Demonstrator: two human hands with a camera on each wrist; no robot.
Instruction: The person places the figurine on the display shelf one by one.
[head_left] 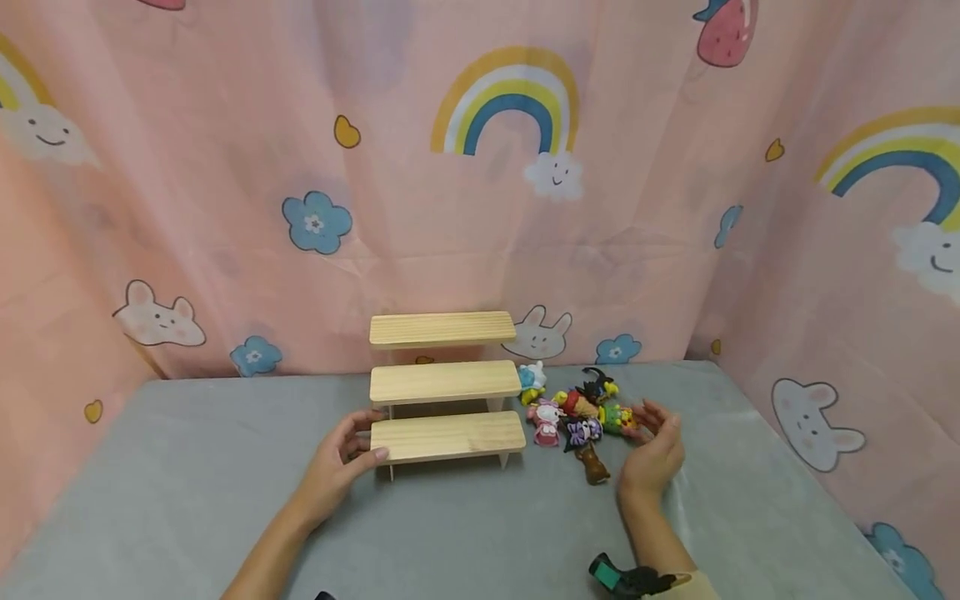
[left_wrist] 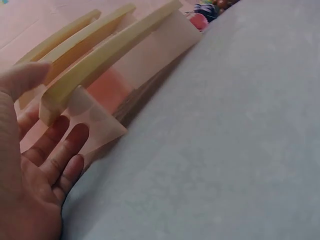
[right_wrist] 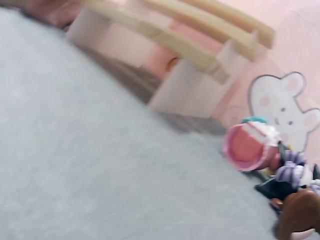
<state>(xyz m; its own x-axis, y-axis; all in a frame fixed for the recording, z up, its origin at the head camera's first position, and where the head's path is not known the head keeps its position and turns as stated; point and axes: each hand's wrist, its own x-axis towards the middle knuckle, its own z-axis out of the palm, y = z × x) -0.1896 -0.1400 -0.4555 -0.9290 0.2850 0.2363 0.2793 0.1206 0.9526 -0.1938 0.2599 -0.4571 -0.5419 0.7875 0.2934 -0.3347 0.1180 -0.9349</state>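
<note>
Over the person's head, I see a 3-tier wooden stand [head_left: 446, 382] at the 12 o'clock side of the gray tabletop [head_left: 315, 533], before a pink printed curtain [head_left: 420, 250]. The left hand [head_left: 337, 458] sits at the stand's 8 o'clock corner, thumb over the lowest plank's end, the other fingers bent in behind and below, so it has a light hold there. At 3 o'clock from the stand lie about 7 figurines [head_left: 579, 405] in a huddle: a white-and-blue one [head_left: 532, 379] at 10 o'clock, a pink one [head_left: 546, 421] at 9, a brown one [head_left: 592, 467] at 6 and a green-and-orange one [head_left: 615, 418] at 3. The right hand [head_left: 652, 450] cups the huddle's 4 o'clock edge, fingers loosely bent and spread, gripping nothing; whether they touch the green-and-orange one I can't tell.

From the left wrist, the thumb lies above the plank's end and the fingers spread beneath it, tips by a see-through side panel [left_wrist: 102, 122]. Figurines peek in at 1 o'clock.

From the right wrist, all blurred, the stand slants across 12 o'clock, the left hand at 11, and the pink and brown figurines bunch toward 4.
</note>
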